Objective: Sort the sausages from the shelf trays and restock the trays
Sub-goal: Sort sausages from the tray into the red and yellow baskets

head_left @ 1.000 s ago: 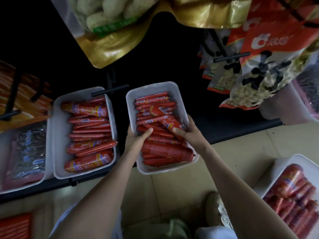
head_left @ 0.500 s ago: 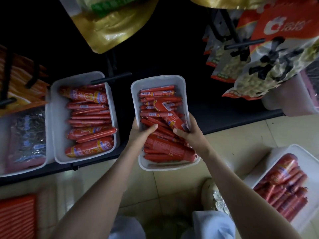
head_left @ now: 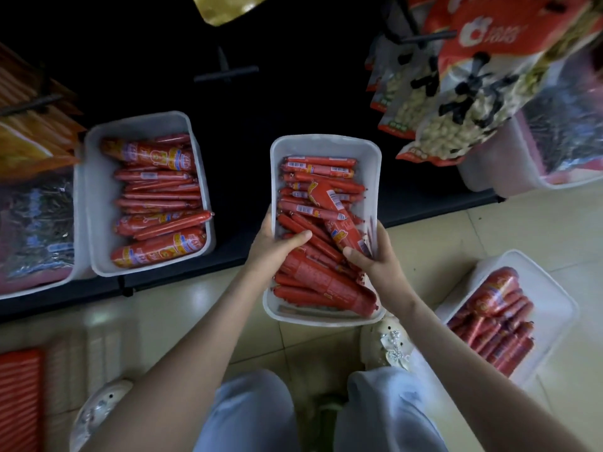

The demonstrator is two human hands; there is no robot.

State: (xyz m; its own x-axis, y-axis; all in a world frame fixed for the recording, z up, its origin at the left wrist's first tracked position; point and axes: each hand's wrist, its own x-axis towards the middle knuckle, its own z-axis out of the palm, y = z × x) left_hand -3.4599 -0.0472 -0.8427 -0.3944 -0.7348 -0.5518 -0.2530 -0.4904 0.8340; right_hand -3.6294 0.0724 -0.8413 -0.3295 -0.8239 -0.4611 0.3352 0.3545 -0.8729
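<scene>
The left hand (head_left: 277, 252) and right hand (head_left: 375, 265) are curled round the side rims of the held tray (head_left: 323, 141), with the thumbs laid inside on its contents. Since a second ago it has been drawn back off the shelf (head_left: 195, 275) and is now carried mostly over the floor (head_left: 202, 308). The mixed thick and thin sausages (head_left: 319, 278) in it are judged ready for sorting.

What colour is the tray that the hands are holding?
White. The tray is plain white plastic, and the head view shows it best.
</scene>
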